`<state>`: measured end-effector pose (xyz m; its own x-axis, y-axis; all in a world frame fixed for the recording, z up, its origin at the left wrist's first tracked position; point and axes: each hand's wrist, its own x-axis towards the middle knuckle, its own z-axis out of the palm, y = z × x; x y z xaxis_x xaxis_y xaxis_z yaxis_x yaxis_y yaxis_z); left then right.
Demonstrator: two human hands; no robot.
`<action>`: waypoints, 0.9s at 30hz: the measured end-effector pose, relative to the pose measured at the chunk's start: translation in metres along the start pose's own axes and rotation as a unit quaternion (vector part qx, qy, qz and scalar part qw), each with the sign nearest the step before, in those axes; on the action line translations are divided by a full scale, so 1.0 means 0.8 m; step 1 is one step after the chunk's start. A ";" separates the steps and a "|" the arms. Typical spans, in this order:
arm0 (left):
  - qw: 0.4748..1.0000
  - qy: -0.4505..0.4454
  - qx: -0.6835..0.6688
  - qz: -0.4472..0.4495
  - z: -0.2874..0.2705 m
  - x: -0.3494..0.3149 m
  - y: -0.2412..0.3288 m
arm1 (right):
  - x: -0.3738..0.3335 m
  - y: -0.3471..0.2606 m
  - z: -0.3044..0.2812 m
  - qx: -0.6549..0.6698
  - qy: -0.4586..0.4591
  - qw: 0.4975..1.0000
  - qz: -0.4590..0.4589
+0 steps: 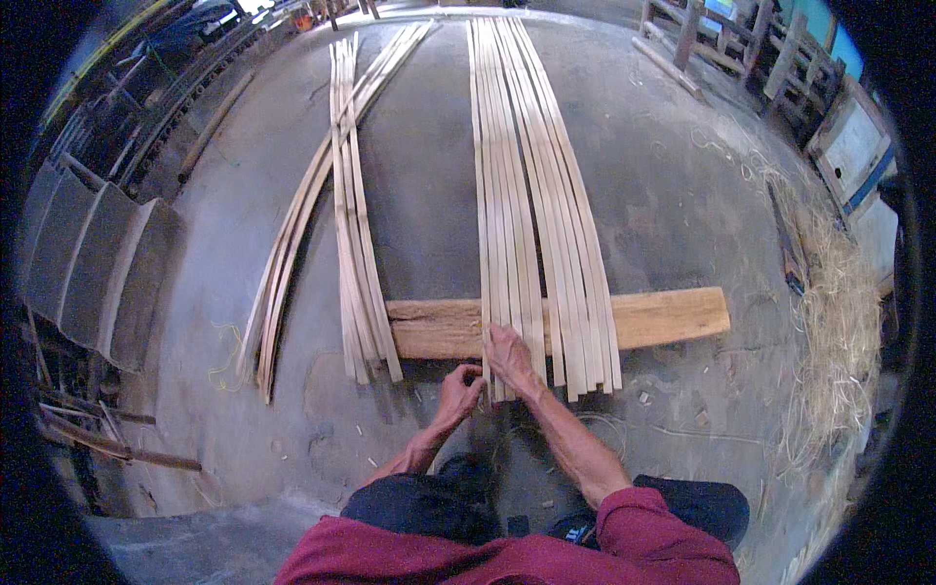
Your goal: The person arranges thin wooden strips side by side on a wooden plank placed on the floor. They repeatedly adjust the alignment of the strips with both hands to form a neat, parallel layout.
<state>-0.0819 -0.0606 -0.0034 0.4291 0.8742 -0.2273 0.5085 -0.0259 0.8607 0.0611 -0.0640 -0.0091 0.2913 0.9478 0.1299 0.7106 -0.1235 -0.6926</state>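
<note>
Long pale strips (502, 195), flat like split bamboo, lie side by side on a wooden plank (673, 317), running away from me. At the left edge of this row my right hand (514, 363) is closed, its fingers pinching the near part of the outermost strip. Just left of and below it, my left hand (460, 395) has its fingers curled together beside that strip's near end. What the left fingers hold, if anything, is too small to make out. A second group of strips (363, 302) rests left of the row, crossed at its far part by more strips (292, 234).
On the right lies a heap of thin pale shavings (834, 322). Curved grey sheets (107, 263) stand at the left, with a pole (216, 122) on the floor beyond. A wooden frame (741, 44) is at the far right. Small offcuts dot the concrete floor (673, 390).
</note>
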 end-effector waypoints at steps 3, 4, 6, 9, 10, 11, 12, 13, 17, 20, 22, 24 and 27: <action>0.998 -0.002 -0.066 -0.025 -0.008 -0.003 0.009 | 0.005 -0.029 0.007 0.081 0.053 0.995 0.007; 0.995 -0.006 -0.088 -0.045 -0.010 -0.005 0.011 | 0.010 -0.038 0.006 0.114 0.071 0.990 0.031; 0.972 -0.027 -0.225 -0.063 -0.009 -0.011 0.015 | 0.027 -0.053 -0.006 0.203 0.073 0.966 0.142; 0.943 0.003 -0.323 -0.073 -0.002 -0.017 0.015 | 0.056 -0.073 -0.035 0.212 0.216 0.944 0.128; 0.966 0.014 -0.252 -0.049 -0.001 -0.018 0.015 | 0.065 -0.074 -0.049 0.195 0.236 0.946 0.106; 0.982 0.022 -0.184 -0.028 0.001 -0.019 0.014 | 0.074 -0.071 -0.065 0.228 0.259 0.935 0.086; 0.993 0.025 -0.116 -0.019 0.003 -0.019 0.015 | 0.083 -0.065 -0.080 0.200 0.259 0.941 0.088; 0.994 -0.012 -0.104 -0.034 0.003 -0.019 0.015 | 0.088 -0.055 -0.094 0.205 0.265 0.938 0.087; 0.995 -0.085 -0.024 -0.054 0.013 -0.015 0.020 | 0.089 0.004 -0.112 0.153 0.240 0.955 0.082; 0.990 -0.126 -0.026 -0.064 0.025 -0.009 0.017 | 0.078 0.054 -0.091 0.069 0.212 0.968 0.112; 0.989 -0.127 -0.023 -0.067 0.033 -0.008 0.011 | 0.072 0.080 -0.077 0.022 0.154 0.979 0.131; 0.985 -0.142 -0.074 -0.061 0.040 -0.007 0.004 | 0.066 0.094 -0.061 0.029 0.129 0.976 0.176; 0.987 -0.122 -0.088 -0.051 0.045 -0.014 0.000 | 0.057 0.098 -0.037 0.228 0.149 0.928 0.253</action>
<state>-0.0597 -0.0877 -0.0171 0.5598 0.7249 -0.4013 0.4306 0.1592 0.8884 0.1493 -0.0394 -0.0364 0.7265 0.6703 -0.1510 0.1091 -0.3295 -0.9378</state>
